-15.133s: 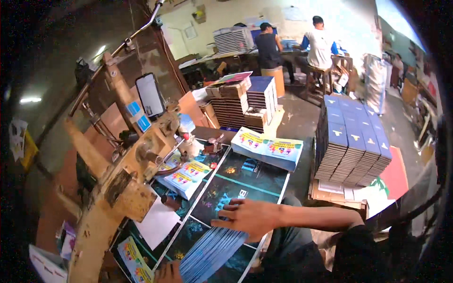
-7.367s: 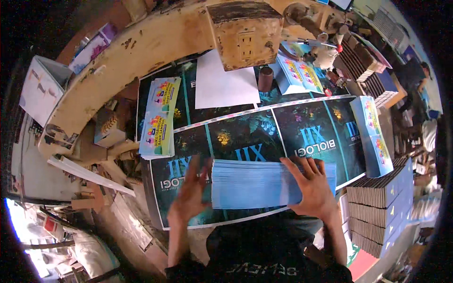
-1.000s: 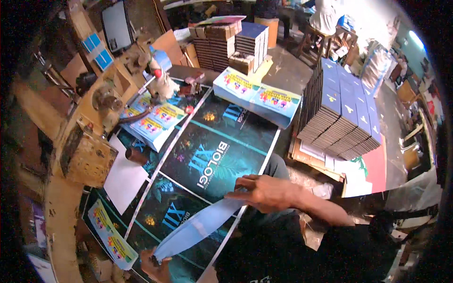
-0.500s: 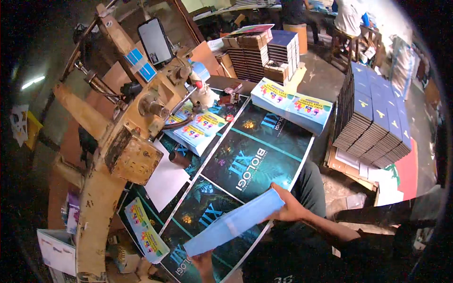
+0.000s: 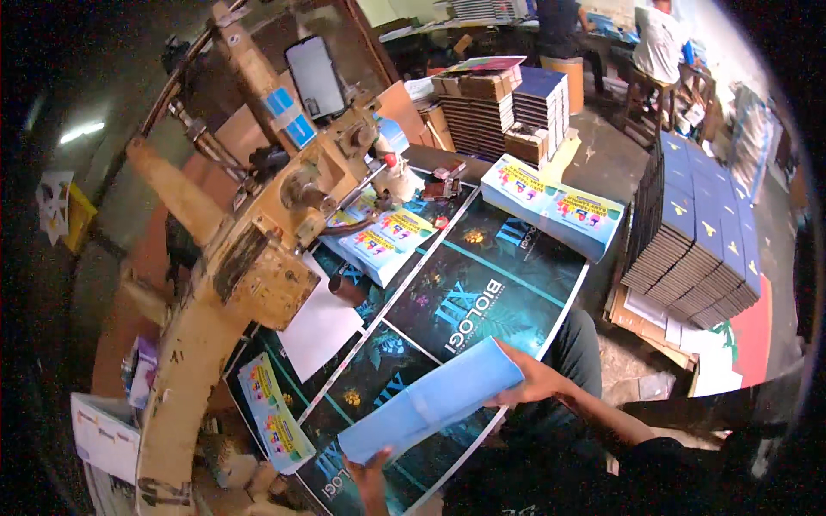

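Observation:
Between my two hands is a long light-blue bundle of booklets (image 5: 430, 402), tilted so that its plain blue face shows, with a faint pale band across the middle. My right hand (image 5: 523, 378) is closed round its far right end. At the lower left end my left hand (image 5: 370, 473) grips it, the thumb on the blue face; its other fingers are mostly hidden. Under the bundle lies a dark printed cover sheet (image 5: 482, 284) on the worktable. Left of my left hand is a narrow stack of colourful booklets (image 5: 274, 417).
A cream-painted machine (image 5: 258, 267) arches over the table's left side, with more booklets (image 5: 383, 245) and white paper (image 5: 318, 327) beneath. A booklet pile (image 5: 551, 205) sits at the far edge. Blue book stacks (image 5: 693, 224) stand right; people sit in the background.
The bundle has rolled, showing more of its broad blue face, and my left thumb has come onto it. The whole view has shifted slightly.

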The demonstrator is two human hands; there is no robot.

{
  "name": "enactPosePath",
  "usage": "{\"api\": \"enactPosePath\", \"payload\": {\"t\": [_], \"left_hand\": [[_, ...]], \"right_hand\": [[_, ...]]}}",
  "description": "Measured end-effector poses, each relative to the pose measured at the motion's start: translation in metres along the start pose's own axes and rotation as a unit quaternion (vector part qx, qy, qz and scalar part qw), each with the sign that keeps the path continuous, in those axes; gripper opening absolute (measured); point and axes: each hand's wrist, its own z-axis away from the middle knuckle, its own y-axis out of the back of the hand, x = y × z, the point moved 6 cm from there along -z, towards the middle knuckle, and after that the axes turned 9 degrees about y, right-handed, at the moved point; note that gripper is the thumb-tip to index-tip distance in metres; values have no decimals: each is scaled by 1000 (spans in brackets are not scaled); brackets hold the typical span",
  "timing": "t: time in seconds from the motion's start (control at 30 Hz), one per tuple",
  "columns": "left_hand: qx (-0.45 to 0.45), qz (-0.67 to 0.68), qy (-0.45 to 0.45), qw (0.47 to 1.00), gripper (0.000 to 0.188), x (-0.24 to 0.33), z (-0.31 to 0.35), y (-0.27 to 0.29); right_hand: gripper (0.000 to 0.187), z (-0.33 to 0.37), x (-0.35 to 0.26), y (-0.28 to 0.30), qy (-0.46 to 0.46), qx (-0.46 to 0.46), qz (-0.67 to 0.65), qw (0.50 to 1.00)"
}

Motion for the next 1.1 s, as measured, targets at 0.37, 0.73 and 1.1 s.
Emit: {"api": "enactPosePath", "payload": {"t": [0.37,0.73,1.1], "left_hand": [[-108,302,160,933,56,-30,-12,19],[-110,392,241,881,62,-92,3,12],[-90,112,8,990,59,-144,-11,17]], "right_hand": [[63,-25,-35,6,125,-90,189,970],[75,-7,2,9,60,-47,124,989],[143,-18,-13,5,-7,-235,177,956]]}}
